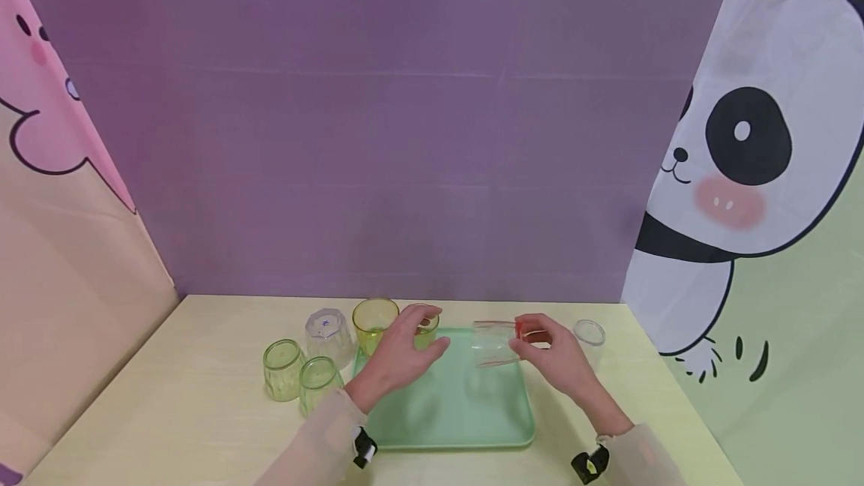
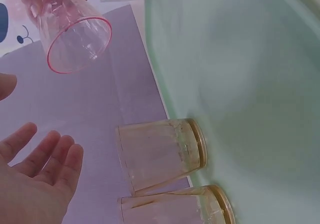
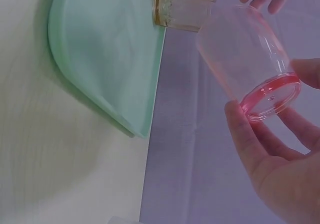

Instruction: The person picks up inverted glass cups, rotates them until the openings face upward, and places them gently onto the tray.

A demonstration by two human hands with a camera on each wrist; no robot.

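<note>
My right hand (image 1: 556, 357) holds a clear, pink-tinted cup (image 1: 494, 345) by its red base, fingertips spread around it. The cup lies sideways in the air over the right back part of a light green tray (image 1: 452, 418), its mouth facing left. Above the tray's left side, my left hand (image 1: 403, 351) holds nothing; its fingers are relaxed and apart from the thumb in the left wrist view. Two yellow cups, one larger in the head view (image 1: 375, 323) and one (image 1: 426, 334) partly hidden behind the left hand, stand upright at the tray's back left.
Left of the tray, two green cups (image 1: 283, 372) (image 1: 319, 381) and a clear faceted cup (image 1: 329, 337) stand on the pale table (image 1: 223, 411). Another clear cup (image 1: 590, 336) stands behind the right hand. A purple backdrop (image 1: 405, 133) rises at the table's back edge.
</note>
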